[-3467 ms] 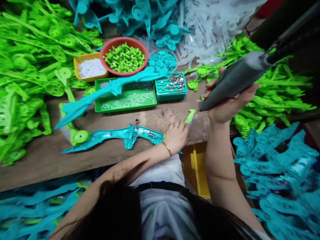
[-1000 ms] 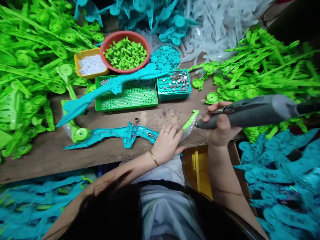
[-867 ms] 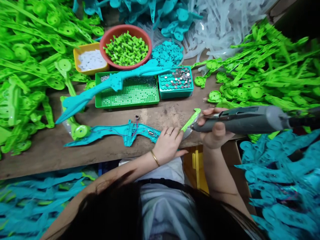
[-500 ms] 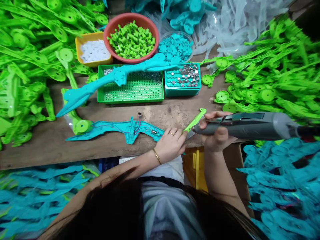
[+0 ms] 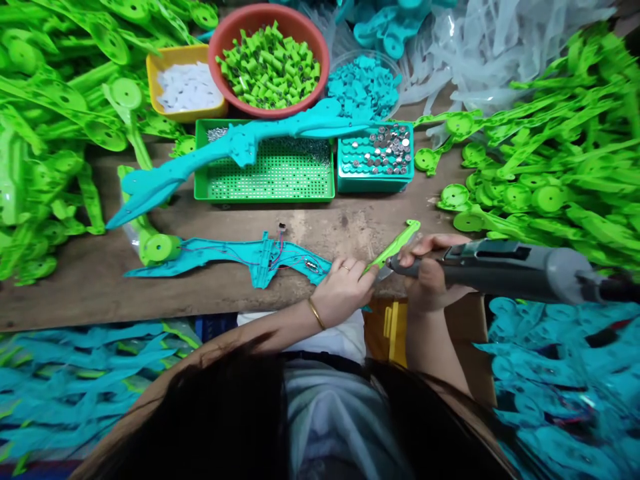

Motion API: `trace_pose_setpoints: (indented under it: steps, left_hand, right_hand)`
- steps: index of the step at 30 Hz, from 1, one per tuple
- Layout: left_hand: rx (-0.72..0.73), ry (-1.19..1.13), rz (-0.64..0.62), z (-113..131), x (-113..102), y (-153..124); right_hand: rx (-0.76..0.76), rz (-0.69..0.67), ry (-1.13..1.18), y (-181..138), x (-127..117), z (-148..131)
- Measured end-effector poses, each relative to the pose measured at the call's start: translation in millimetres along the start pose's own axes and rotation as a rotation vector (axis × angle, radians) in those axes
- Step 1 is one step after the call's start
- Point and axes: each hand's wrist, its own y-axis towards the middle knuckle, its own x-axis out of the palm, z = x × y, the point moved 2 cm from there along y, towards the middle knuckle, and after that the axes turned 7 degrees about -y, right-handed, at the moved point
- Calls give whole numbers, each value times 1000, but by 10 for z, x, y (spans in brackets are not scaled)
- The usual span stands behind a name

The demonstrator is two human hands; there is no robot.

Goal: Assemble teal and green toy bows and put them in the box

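Note:
A blue bow-shaped plastic shell half (image 5: 220,255) lies open side up on the bench, with thin wires and a small spring inside. My left hand (image 5: 345,285) is closed over its right end, fingers together, holding it where a green plastic limb (image 5: 397,245) joins; the joint itself is hidden. In my right hand (image 5: 429,270) is a grey electric screwdriver (image 5: 505,269), held nearly level. Its tip points left at the green limb, close to my left fingertips; whether it touches a screw I cannot tell. Another green limb (image 5: 163,249) sits at the shell's left end.
Behind the shell stand a green basket (image 5: 265,190) of screws and a teal box (image 5: 375,183) with small metal discs on top. A second blue shell half (image 5: 243,145) lies across both. Farther back are a red bowl (image 5: 215,73) and a yellow tray (image 5: 153,83). Green limbs (image 5: 550,167) pile up at both sides.
The screwdriver's rear end has dipped and its tip has shifted slightly down and right. My left hand keeps its place on the shell. The whole view has shifted a little.

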Motion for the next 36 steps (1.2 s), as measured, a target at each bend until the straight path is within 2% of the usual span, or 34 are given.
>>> trace_pose_setpoints:
  steps: [5,8,12,14,17,22,29,36]
  left_hand:
    - [2,-26,-20,-8,9,18]
    - [-28,-85,-11,-34,18,39]
    - [2,-238,148,-100,-97,-35]
    - [28,-239,236,-139,-182,-135]
    - [-14,-179,283,-189,-240,-285]
    - [-30,-138,249,-197,-146,-344]
    - [18,-138,293,-185,-116,-390]
    - [190,-161,419,-117,-11,-749]
  right_hand:
    - [31,65,10,33,41,-9]
    - [41,77,-57,106,50,-155]
    - [-81,128,1,154,70,-495]
    - [-68,108,42,92,104,-576]
    - [-3,45,48,-80,169,-538]
    - [28,6,-33,-266,231,-429]
    - [31,6,-71,-168,232,-501]
    - [91,-51,-111,-32,310,-408]
